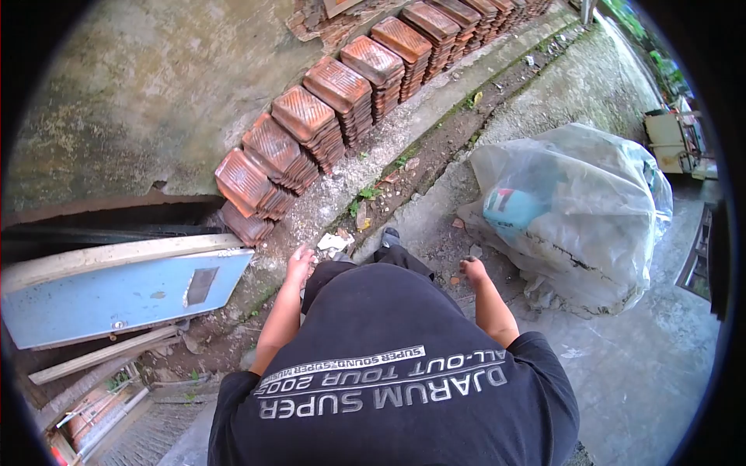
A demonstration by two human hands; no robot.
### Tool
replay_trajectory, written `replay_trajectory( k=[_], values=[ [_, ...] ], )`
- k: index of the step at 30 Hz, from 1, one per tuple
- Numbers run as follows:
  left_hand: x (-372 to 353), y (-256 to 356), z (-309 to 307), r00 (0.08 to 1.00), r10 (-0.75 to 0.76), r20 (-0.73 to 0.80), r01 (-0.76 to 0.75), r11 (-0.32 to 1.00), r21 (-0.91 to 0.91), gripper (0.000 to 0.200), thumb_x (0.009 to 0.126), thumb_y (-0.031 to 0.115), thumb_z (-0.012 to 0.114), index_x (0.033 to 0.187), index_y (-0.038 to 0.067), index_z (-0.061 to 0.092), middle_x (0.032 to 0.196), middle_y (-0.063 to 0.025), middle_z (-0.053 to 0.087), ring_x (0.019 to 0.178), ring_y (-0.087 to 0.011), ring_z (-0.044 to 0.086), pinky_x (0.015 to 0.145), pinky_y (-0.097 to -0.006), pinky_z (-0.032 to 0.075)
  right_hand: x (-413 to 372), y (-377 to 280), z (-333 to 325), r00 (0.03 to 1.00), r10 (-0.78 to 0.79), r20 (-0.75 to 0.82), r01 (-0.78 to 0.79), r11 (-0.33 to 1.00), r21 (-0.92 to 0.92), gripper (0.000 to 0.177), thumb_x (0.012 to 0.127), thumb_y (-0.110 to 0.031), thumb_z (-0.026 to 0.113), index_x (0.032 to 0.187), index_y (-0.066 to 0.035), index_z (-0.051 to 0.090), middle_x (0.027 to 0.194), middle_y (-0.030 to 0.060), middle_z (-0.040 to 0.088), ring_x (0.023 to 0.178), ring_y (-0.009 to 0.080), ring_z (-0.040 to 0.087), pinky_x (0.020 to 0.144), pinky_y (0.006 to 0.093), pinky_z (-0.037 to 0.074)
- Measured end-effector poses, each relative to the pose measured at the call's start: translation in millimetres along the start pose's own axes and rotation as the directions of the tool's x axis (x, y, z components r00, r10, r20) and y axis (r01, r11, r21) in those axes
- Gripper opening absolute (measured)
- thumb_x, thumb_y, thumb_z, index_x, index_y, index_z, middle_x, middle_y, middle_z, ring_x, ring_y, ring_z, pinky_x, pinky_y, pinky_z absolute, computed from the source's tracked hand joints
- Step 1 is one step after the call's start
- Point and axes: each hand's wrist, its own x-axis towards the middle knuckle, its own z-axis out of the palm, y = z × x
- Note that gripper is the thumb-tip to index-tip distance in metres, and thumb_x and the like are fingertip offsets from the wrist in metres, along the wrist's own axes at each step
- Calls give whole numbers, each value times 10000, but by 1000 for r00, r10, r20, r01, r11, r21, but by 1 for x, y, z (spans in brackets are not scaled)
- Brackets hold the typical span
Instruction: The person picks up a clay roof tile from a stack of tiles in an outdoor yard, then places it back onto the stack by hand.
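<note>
My left hand (pixel 299 266) hangs beside my left thigh, its fingers loosely bent and apart, with nothing seen in it. Nearest to it are the low end of a row of stacked clay roof tiles (pixel 241 183) and the corner of a light-blue panel (pixel 124 291). On the other side, my right hand (pixel 472 269) hangs by my right thigh with its fingers curled in, and no object shows in it. A bulky heap under clear plastic sheeting (pixel 579 210) stands to its right. Neither hand touches any of these things.
Tile stacks line the stained wall (pixel 155 93) toward the upper right. A narrow dirt channel (pixel 435 159) with small weeds runs beside them. My shoe (pixel 390 236) is near a white scrap (pixel 336 241). Wooden boards (pixel 105 355) lie below the blue panel.
</note>
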Motion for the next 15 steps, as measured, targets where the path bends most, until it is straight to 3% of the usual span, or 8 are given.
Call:
replay_trajectory(
  k=[1, 2, 3, 9, 10, 15],
  values=[
    [2, 8, 4, 999, 51, 19, -52, 996, 70, 535, 983, 228, 571, 1452, 23, 417, 1227, -133, 638, 1013, -182, 641, 860, -298, 497, -1, -1, -1, 997, 40, -66, -24, 973, 230, 290, 885, -204, 635, 1126, -43, 642, 838, 66, 670, 720, 179, 632, 596, 351, 494],
    [3, 15, 7, 998, 63, 18, -64, 997, 39, 517, 985, 209, 564, 1443, 12, 429, 1224, -131, 642, 982, -160, 645, 847, -288, 502, -2, -3, -4, 997, -2, -81, 22, 966, 256, 338, 886, -206, 627, 1186, -51, 614, 902, 65, 676, 740, 182, 638, 597, 353, 492],
    [7, 14, 5, 997, 65, 29, -67, 996, 54, 517, 985, 209, 564, 1443, 12, 429, 1224, -131, 642, 982, -160, 645, 847, -288, 502, 0, -2, -8, 998, 43, -47, -31, 970, 242, 393, 916, -220, 590, 1288, -104, 536, 1084, 35, 678, 904, 199, 650, 745, 380, 464],
    [52, -28, -38, 991, -52, 122, 20, 968, 249, 494, 994, 265, 545, 1429, 53, 444, 1168, -94, 672, 936, -184, 667, 801, -323, 504, -34, 14, 5, 990, 26, -140, 22, 945, 327, 424, 907, -225, 610, 1307, -101, 548, 1085, 53, 668, 913, 200, 647, 732, 366, 472],
    [45, -27, -42, 988, -98, 121, 65, 967, 248, 442, 986, 250, 570, 1358, 20, 503, 1114, -86, 680, 887, -169, 660, 779, -320, 515, -44, 24, 12, 988, 56, -146, -1, 936, 351, 426, 905, -228, 614, 1306, -98, 552, 1075, 58, 666, 906, 200, 647, 720, 365, 473],
    [72, -71, -80, 965, -152, 213, 80, 947, 310, 491, 970, 300, 587, 1392, 68, 493, 1146, -77, 665, 896, -185, 644, 783, -367, 480, -80, 100, 59, 970, 197, -140, -112, 880, 463, 343, 916, -266, 609, 1219, -106, 579, 1012, 48, 666, 830, 220, 636, 696, 414, 462]
  ],
)
